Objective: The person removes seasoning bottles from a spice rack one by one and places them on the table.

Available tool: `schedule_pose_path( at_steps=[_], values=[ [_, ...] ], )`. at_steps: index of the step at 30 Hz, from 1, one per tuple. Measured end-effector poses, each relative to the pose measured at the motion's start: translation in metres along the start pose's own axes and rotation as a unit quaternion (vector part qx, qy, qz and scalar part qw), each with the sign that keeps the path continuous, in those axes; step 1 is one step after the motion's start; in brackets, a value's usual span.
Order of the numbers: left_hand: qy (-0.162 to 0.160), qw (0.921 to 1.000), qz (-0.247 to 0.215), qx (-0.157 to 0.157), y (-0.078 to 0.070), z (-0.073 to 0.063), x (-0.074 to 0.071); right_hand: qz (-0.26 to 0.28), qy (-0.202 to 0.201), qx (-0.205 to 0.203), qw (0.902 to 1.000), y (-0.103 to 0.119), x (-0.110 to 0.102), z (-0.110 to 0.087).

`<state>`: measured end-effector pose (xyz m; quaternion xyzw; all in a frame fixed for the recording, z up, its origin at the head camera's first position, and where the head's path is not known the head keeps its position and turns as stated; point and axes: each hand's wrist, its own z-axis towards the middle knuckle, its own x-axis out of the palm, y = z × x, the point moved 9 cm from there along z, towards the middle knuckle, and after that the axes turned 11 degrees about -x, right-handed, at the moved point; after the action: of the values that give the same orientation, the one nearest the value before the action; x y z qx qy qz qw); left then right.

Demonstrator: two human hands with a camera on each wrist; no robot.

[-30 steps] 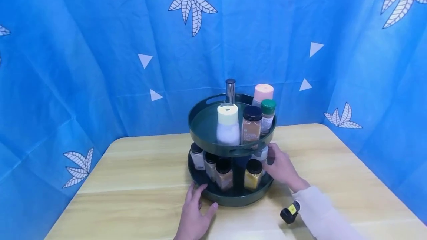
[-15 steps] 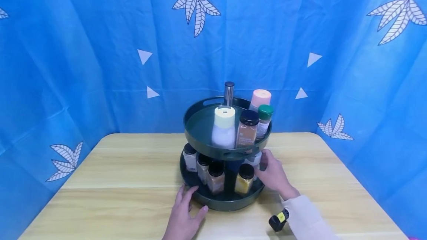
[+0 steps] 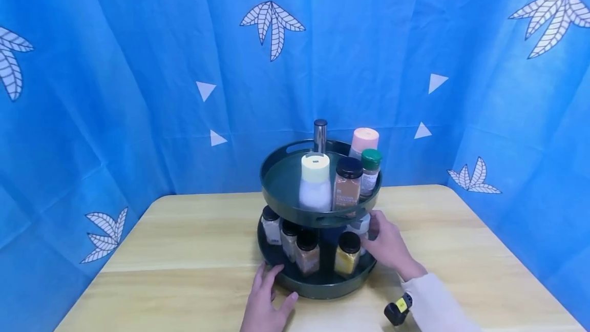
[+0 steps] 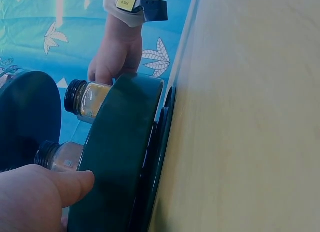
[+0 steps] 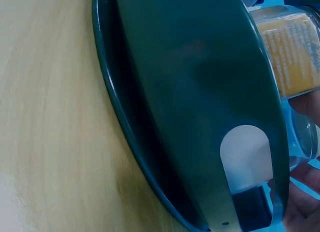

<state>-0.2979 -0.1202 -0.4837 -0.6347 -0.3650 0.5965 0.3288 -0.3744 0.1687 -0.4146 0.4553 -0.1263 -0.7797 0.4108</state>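
A two-tier dark green round rack (image 3: 318, 291) stands on the table, loaded with spice jars. My left hand (image 3: 267, 301) is at the front left of its lower tier, thumb and fingers spread; in the left wrist view the thumb (image 4: 75, 184) rests against the tray wall. On the right side, my right hand (image 3: 389, 242) reaches into the lower tier and holds a clear jar with a pale lid (image 3: 361, 225), partly hidden under the upper tray. Beside that jar stands a black-capped jar of yellow spice (image 3: 348, 255). Fingers (image 5: 305, 189) lie around the clear jar in the right wrist view.
More black-capped jars (image 3: 307, 255) fill the lower tier's left side. The upper tray (image 3: 281, 188) carries a white-capped bottle (image 3: 315, 183), a ground cinnamon jar (image 3: 347, 188), a green-capped jar (image 3: 370, 170) and a pink-capped one (image 3: 365, 140). A blue curtain (image 3: 369, 55) hangs behind the table.
The head view swung slightly and came back, so everything shifted in the picture. Both hands keep their places at the rack, the right one still on the clear jar.
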Motion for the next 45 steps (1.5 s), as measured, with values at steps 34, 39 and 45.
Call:
schedule_pose_path(
  at_steps=[34, 39, 45],
  values=[
    [0.013, 0.999, -0.021, -0.036, 0.007, 0.012, 0.011, -0.011, 0.025, -0.031, 0.9991, -0.003, -0.006, 0.008],
    [0.011, 0.9991, -0.02, -0.035, 0.005, 0.011, 0.012, -0.018, 0.024, -0.025, 0.9992, -0.006, -0.006, 0.007],
    [0.009, 0.999, -0.024, -0.036, 0.006, 0.011, 0.01, -0.021, 0.021, -0.03, 0.9991, -0.004, -0.006, 0.009]
  ],
)
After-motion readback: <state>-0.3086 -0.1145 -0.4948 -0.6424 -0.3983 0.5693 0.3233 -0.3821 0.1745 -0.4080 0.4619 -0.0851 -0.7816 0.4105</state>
